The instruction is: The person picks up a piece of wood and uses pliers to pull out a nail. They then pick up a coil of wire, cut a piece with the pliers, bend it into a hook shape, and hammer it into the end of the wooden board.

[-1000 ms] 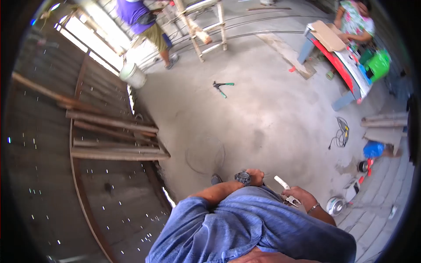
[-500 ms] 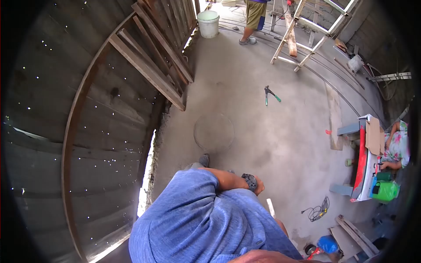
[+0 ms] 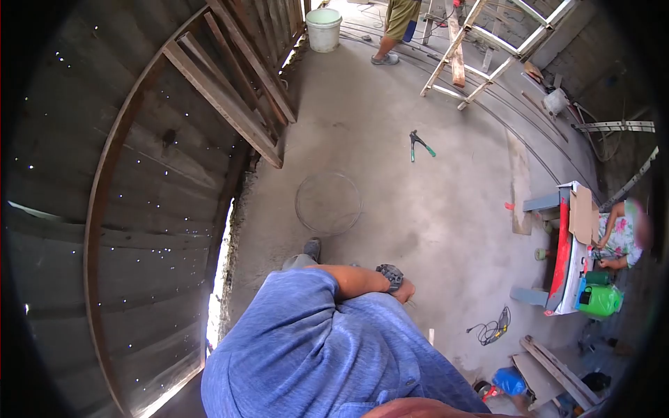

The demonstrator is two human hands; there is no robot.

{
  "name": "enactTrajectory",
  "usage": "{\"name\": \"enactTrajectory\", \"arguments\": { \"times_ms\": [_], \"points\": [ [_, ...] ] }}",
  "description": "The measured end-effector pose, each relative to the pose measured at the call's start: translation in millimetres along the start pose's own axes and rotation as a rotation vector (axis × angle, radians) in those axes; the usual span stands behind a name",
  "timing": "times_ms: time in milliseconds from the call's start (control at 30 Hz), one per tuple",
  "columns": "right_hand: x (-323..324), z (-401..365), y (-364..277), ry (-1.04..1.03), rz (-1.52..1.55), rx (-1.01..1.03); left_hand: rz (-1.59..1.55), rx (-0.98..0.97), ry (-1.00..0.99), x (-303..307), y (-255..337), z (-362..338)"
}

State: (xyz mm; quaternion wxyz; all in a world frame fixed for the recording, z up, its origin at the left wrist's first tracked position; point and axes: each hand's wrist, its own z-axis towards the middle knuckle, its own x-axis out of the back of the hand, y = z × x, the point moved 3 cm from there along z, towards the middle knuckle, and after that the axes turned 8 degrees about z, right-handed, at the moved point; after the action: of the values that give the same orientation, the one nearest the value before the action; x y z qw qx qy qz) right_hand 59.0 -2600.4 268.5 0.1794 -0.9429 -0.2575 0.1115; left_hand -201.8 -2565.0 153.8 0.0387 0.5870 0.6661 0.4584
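Note:
My left hand (image 3: 404, 291) is at the lower middle, beyond a dark wristwatch (image 3: 390, 277), in front of my blue shirt. Its fingers look curled together, and a thin wire-like end seems to show beside them; what they hold is too small to name. A short pale stick (image 3: 431, 336) pokes out past the shirt's right side. My right hand is hidden; only some blurred skin shows at the bottom edge. On the concrete floor ahead lie a wire coil (image 3: 329, 203) and, farther off, a cutter-like tool with green handles (image 3: 421, 145), its handles spread.
Planks (image 3: 223, 101) lean on the left wall near a white bucket (image 3: 323, 31). Another person's legs (image 3: 391, 35) show at the top beside a ladder (image 3: 481, 63). At right, a person (image 3: 620, 233) sits by a bench (image 3: 563, 251). A cable (image 3: 493, 329) lies lower right.
The surroundings have shifted slightly left and up in the view. My left hand has moved slightly left in the picture, and the skin near the pale stick no longer shows.

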Motion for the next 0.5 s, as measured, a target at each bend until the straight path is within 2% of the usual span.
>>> {"name": "enactTrajectory", "arguments": {
  "times_ms": [67,200,300,367,500],
  "points": [
    [-4.2,-3.8,-0.5,0.001,-0.001,-0.004,0.024,-0.077,0.069,31.5,29.9,-36.8],
    [-12.6,-11.9,-6.0,0.006,-0.004,-0.004,0.110,-0.138,0.140,41.8,40.7,-41.9],
    [-20.2,-21.1,-10.7,0.008,-0.013,-0.009,0.233,-0.120,0.023,38.0,42.5,-43.8],
    [-26.1,-27.1,-15.5,0.008,-0.022,-0.012,0.107,-0.172,-0.013,34.9,43.2,-53.0],
    [-37.5,-39.9,-25.2,0.011,-0.043,-0.014,0.069,-0.137,-0.127,50.2,48.7,-80.6]
  ]
}}
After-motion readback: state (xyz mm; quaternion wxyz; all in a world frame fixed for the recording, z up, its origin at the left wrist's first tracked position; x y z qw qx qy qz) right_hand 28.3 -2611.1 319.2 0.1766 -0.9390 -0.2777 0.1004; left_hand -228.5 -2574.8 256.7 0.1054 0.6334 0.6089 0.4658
